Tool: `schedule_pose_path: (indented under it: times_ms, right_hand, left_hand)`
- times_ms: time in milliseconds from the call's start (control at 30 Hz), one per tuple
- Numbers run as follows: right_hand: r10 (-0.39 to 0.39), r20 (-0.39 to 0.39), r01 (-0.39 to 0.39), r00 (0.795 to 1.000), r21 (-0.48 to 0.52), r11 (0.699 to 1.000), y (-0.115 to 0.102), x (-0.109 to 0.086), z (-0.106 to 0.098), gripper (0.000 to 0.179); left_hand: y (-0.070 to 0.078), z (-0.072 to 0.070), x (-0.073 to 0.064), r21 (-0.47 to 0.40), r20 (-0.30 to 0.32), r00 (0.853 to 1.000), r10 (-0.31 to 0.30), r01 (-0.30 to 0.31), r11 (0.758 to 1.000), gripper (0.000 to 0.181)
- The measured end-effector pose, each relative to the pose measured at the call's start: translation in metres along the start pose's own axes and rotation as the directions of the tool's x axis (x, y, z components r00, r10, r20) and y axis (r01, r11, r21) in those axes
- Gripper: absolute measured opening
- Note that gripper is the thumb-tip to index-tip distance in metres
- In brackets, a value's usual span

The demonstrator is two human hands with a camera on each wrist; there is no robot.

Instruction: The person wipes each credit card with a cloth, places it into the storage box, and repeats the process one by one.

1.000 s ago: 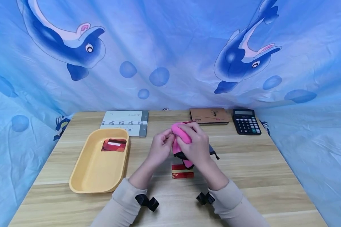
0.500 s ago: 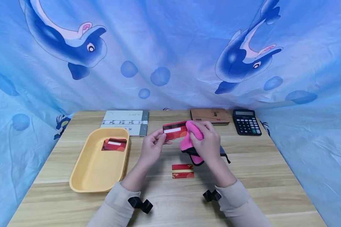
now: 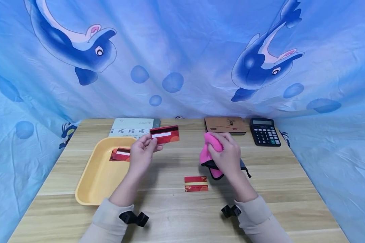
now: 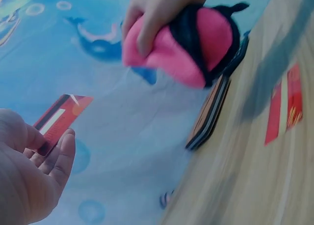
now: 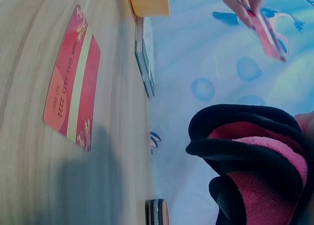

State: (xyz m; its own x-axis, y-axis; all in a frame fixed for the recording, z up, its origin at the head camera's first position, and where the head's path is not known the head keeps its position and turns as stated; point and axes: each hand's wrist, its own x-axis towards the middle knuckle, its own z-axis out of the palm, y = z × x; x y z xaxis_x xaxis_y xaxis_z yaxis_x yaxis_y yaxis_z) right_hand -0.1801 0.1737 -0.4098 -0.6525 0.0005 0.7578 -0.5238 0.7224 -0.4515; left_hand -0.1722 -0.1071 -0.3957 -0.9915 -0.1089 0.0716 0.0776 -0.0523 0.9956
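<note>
My left hand (image 3: 142, 153) pinches a red bank card (image 3: 165, 134) by its left end, between thumb and fingers. The card's dark stripe and white strip face me, held up near the tray's right edge. To the right, my right hand (image 3: 228, 153) grips a bunched pink cloth (image 3: 211, 148) with black edging, above the table. A second red card (image 3: 196, 184) with a pale yellow band lies flat on the table between the arms. More red cards (image 3: 119, 154) lie overlapped inside the yellow tray (image 3: 88, 184), partly hidden by the left hand.
A pale grey-blue notebook (image 3: 130, 125) lies behind the tray. At the back right are a brown wallet-like case (image 3: 225, 125) and a black calculator (image 3: 265, 132). A dark flat item (image 3: 243, 164) shows partly behind the right hand. A blue dolphin-print curtain (image 3: 182, 50) surrounds the table.
The hands, together at the cloth a second ago, have parted. My left hand has carried the card out of the cloth leftward toward the tray; my right has shifted right with the cloth.
</note>
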Motion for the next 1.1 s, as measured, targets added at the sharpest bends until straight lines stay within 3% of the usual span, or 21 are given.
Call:
schedule_pose_path:
  times_ms: [233,367,500,667,800,933,1100]
  right_hand:
    - [0.018,-0.004,-0.018,1.0,-0.01,1.0,0.007,-0.002,-0.005,0.033]
    - [0.025,-0.006,-0.025,1.0,-0.005,1.0,0.009,-0.002,-0.006,0.034]
    - [0.025,-0.006,-0.025,1.0,-0.001,1.0,0.011,-0.002,-0.006,0.034]
    - [0.034,-0.008,-0.034,0.999,0.0,0.999,0.014,-0.003,-0.007,0.034]
    - [0.051,-0.012,-0.051,0.999,0.005,0.999,0.017,-0.003,-0.009,0.035]
    - [0.057,-0.01,-0.057,0.998,0.011,0.998,0.019,-0.004,-0.009,0.035]
    - [0.053,-0.006,-0.053,0.999,0.019,0.998,0.021,-0.005,-0.008,0.035]
  left_hand:
    - [0.0,-0.04,0.005,-0.011,-0.109,0.992,-0.058,0.057,0.998,0.033]
    - [-0.002,-0.061,0.007,-0.005,-0.145,0.989,-0.039,0.039,0.999,0.034]
    - [-0.004,-0.083,0.009,-0.08,-0.182,0.983,-0.036,0.022,0.997,0.035]
    - [-0.01,-0.109,0.011,-0.117,-0.239,0.968,-0.08,0.053,0.992,0.034]
    - [-0.016,-0.124,0.013,-0.014,-0.252,0.959,-0.13,0.131,0.991,0.042]
    - [-0.022,-0.135,0.014,0.097,-0.249,0.953,-0.171,0.201,0.975,0.048]
    - [-0.03,-0.147,0.015,0.195,-0.234,0.956,-0.178,0.226,0.954,0.047]
